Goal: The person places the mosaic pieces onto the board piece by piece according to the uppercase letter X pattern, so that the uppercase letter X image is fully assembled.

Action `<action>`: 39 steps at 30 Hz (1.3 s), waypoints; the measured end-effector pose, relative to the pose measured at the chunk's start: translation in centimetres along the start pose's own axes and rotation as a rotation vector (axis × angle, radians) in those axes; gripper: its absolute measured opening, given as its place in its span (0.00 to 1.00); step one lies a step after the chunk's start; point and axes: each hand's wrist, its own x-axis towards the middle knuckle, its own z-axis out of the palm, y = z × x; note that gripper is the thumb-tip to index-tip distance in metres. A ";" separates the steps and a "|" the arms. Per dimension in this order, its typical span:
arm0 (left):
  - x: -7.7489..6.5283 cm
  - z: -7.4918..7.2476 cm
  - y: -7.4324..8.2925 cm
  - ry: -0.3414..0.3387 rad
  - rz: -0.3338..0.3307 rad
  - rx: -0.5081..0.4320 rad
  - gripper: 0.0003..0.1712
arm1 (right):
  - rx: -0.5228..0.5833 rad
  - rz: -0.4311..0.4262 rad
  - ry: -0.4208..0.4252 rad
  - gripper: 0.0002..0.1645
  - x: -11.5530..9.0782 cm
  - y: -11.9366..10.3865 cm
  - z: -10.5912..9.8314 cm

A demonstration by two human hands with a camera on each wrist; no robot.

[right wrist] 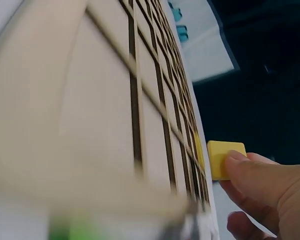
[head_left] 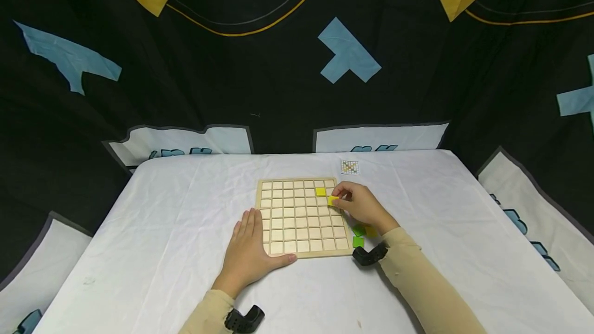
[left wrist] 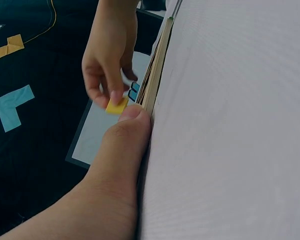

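Note:
A wooden grid board (head_left: 296,256) lies on the white-covered table, divided into rows of pale square cells. My left hand (head_left: 248,249) rests against its left side, fingers straight and thumb spread along the front edge. Between thumb and fingers, my right hand (head_left: 364,205) pinches a square yellow tile (right wrist: 220,159) over the board's right edge, near the back. In the left wrist view this tile (left wrist: 117,106) shows below the right hand's fingertips. Another yellow tile (head_left: 320,191) sits in a cell of the back row, a little left of the held one.
Beside the board's right edge lie green tiles (head_left: 358,241) and a darker yellow tile (head_left: 370,231), partly under the right forearm. A small card with a coloured grid pattern (head_left: 350,167) lies behind the board. A black patterned cloth (head_left: 278,92) hangs behind the table.

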 end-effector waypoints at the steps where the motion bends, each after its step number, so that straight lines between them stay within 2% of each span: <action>1: 0.0 0.0 0.0 0.001 0.000 0.000 0.85 | 0.001 -0.010 0.003 0.06 0.2 -0.3 0.4; 9: 0.0 0.1 0.0 -0.003 0.000 0.005 0.85 | -0.019 -0.089 0.000 0.05 1.9 -2.0 3.0; 18: 0.0 0.1 0.1 -0.005 -0.001 0.010 0.85 | -0.078 -0.070 -0.015 0.05 2.5 -2.6 4.0; 26: 0.0 0.0 0.1 0.004 0.003 0.003 0.85 | -0.156 -0.124 0.010 0.08 2.1 -2.9 3.9; 31: 0.0 0.1 0.1 0.001 0.000 0.005 0.85 | -0.213 -0.134 -0.030 0.09 1.5 -2.9 3.6; 34: 0.0 0.1 0.0 -0.002 -0.003 0.008 0.85 | -0.215 -0.136 -0.043 0.11 1.1 -2.9 3.1; 39: 0.0 0.0 0.0 -0.014 -0.011 0.002 0.85 | -0.211 -0.133 -0.016 0.16 0.3 -2.2 2.0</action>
